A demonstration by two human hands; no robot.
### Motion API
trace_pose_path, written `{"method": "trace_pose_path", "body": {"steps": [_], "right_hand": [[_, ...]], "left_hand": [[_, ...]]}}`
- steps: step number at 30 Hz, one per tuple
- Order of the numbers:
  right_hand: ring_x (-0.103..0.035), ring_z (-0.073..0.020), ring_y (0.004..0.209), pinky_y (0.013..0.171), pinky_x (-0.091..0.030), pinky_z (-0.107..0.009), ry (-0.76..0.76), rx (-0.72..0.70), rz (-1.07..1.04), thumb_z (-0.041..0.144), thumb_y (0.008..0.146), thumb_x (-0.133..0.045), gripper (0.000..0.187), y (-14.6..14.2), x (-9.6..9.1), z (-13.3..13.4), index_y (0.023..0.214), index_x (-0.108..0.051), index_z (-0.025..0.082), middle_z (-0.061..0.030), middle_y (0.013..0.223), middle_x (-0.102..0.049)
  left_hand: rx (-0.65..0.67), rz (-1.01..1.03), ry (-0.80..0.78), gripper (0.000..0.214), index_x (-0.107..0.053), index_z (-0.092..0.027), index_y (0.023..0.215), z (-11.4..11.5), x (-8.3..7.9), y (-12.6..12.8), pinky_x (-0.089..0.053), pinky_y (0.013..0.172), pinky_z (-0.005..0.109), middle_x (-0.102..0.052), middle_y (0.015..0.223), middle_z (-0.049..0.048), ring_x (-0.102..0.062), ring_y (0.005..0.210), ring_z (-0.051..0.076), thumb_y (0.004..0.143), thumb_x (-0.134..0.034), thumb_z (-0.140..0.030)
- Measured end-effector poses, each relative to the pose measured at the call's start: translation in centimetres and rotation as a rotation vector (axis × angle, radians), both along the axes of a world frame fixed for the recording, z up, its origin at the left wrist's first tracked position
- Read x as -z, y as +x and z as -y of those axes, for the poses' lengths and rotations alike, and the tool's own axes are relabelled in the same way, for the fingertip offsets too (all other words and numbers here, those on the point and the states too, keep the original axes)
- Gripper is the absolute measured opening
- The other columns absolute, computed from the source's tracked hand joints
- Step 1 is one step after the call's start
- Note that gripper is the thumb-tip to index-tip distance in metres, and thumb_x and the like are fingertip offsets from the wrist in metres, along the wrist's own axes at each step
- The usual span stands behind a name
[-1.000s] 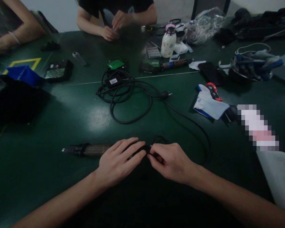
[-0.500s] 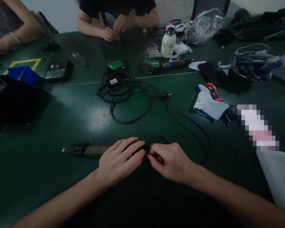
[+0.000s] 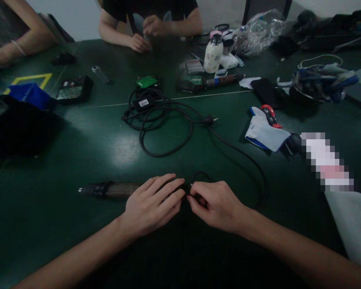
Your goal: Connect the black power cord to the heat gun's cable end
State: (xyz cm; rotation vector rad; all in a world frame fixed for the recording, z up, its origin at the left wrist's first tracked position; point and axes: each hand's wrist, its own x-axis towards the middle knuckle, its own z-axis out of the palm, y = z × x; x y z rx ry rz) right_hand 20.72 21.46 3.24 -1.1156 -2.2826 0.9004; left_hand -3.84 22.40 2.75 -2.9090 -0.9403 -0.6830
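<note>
An electric screwdriver [image 3: 114, 189] with a brown body and black nose lies sideways on the green table, tip to the left. Wrapped over its rear part is my left hand [image 3: 152, 206], the fingers pointing right and hiding what is beneath them. My right hand [image 3: 215, 204] is closed in a pinch at the screwdriver's tail end, on the connector of a black cable [image 3: 202, 173]. Most of that connector is covered by the fingers. The cable curls behind my right hand.
A coiled black cord [image 3: 165, 154] with an adapter [image 3: 144, 103] and a plug [image 3: 209, 120] lies ahead. Beyond are circuit boards, another electric screwdriver [image 3: 221, 82] and a bottle [image 3: 213, 55]. A glove [image 3: 263, 132] is at right, a dark bin [image 3: 15, 128] at left. Two people sit opposite.
My left fingers have shifted very slightly to the right, towards the connector. My right hand keeps its pinch in the same place. Across the table, a person's hand has moved a little.
</note>
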Motion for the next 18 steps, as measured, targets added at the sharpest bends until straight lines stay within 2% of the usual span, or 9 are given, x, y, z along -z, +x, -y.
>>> {"method": "trace_pose_path", "body": {"steps": [14, 18], "right_hand": [[-0.05, -0.009, 0.061, 0.058, -0.035, -0.024, 0.001, -0.005, -0.01, 0.021, 0.102, -0.057, 0.012, 0.0, -0.09, -0.01, 0.091, -0.054, 0.02, 0.0048, 0.074, -0.056], [-0.051, -0.0091, 0.061, 0.059, -0.036, -0.024, -0.002, -0.01, -0.011, 0.021, 0.102, -0.057, 0.01, 0.03, -0.07, -0.05, 0.092, -0.055, 0.02, 0.0045, 0.076, -0.057]], "left_hand": [[-0.02, -0.029, 0.014, 0.022, -0.069, -0.018, 0.117, -0.02, -0.14, -0.21, -0.056, 0.097, 0.041, -0.068, 0.141, 0.0057, -0.062, 0.13, 0.029, 0.095, -0.071, -0.023], [0.018, -0.04, 0.017, 0.024, -0.068, -0.02, 0.119, -0.03, -0.07, -0.26, -0.056, 0.097, 0.041, -0.066, 0.144, 0.0049, -0.061, 0.132, 0.029, 0.095, -0.071, -0.021]]}}
